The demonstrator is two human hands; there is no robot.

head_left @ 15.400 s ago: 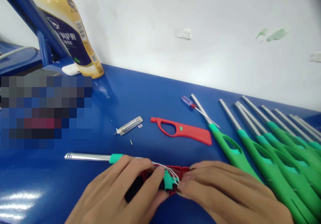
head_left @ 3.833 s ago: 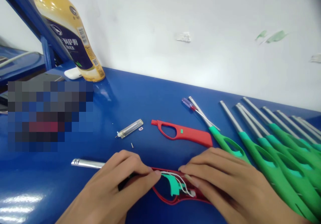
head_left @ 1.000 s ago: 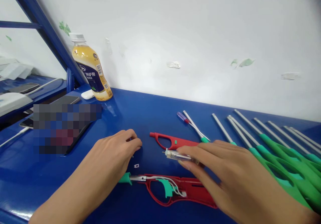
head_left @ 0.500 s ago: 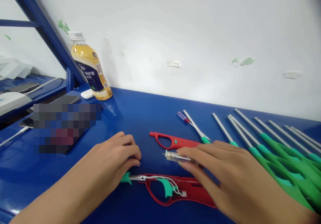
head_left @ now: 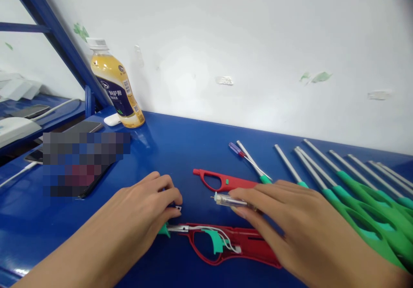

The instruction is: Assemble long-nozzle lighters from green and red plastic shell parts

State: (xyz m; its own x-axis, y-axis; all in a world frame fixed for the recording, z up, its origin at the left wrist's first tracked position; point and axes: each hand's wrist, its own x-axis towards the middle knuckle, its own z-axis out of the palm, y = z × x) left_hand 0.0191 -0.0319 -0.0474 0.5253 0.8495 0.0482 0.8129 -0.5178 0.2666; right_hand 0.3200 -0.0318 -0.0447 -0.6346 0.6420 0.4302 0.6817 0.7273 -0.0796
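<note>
Right hand (head_left: pixel 300 227) pinches the clear fuel tube (head_left: pixel 227 200) just above the open red lighter shell (head_left: pixel 238 247); left hand (head_left: pixel 145 212) fingers a tiny white clip (head_left: pixel 177 208). Tube not yet seated, cover (head_left: pixel 226 181) off.

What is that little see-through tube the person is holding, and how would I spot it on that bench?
Start at the blue bench and find the open red lighter shell nearest the person. Just above it, the right hand pinches a small clear tube with a metal tip pointing left. It alone is transparent; its neighbours are red or green plastic.
</note>
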